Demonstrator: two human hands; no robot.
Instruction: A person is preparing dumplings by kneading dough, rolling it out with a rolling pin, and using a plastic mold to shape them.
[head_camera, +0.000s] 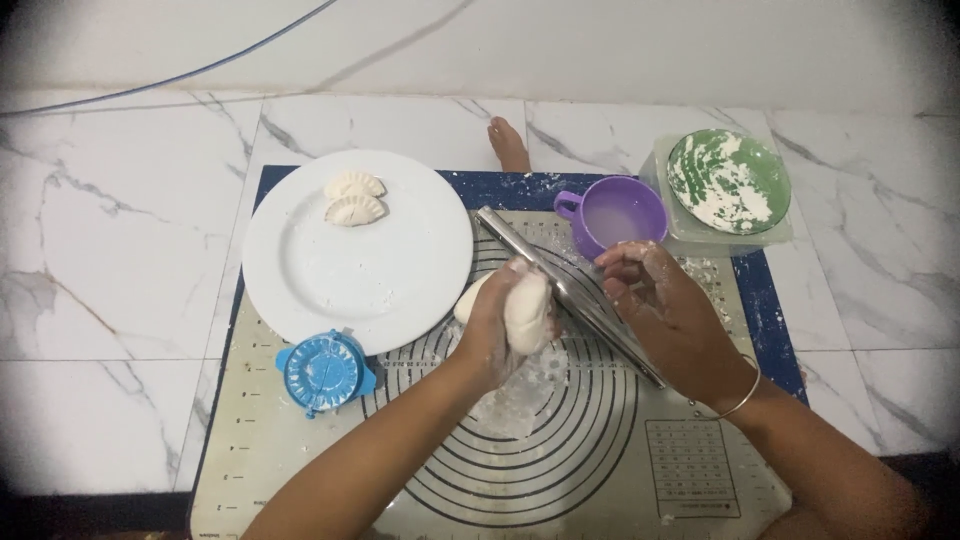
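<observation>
Rolling mat (600, 450) lies on marble floor (100, 300). White plate (340, 270) carries two folded dumplings (354, 198). Clear tub (690, 230) carries green dish (728, 180) dusted with flour. Purple cup (617, 212) contains cloudy liquid. Blue dumpling press (323, 372) sits beside plate. Left hand (505, 325) clamped around dough lump (527, 312). Right hand (660, 300) half open, fingers touching metal rolling pin (565, 292). Pin's near end hidden behind right wrist.

A home: marble floor (120, 250) spread with a baking mat (600, 440), plated dumplings (354, 198).
</observation>
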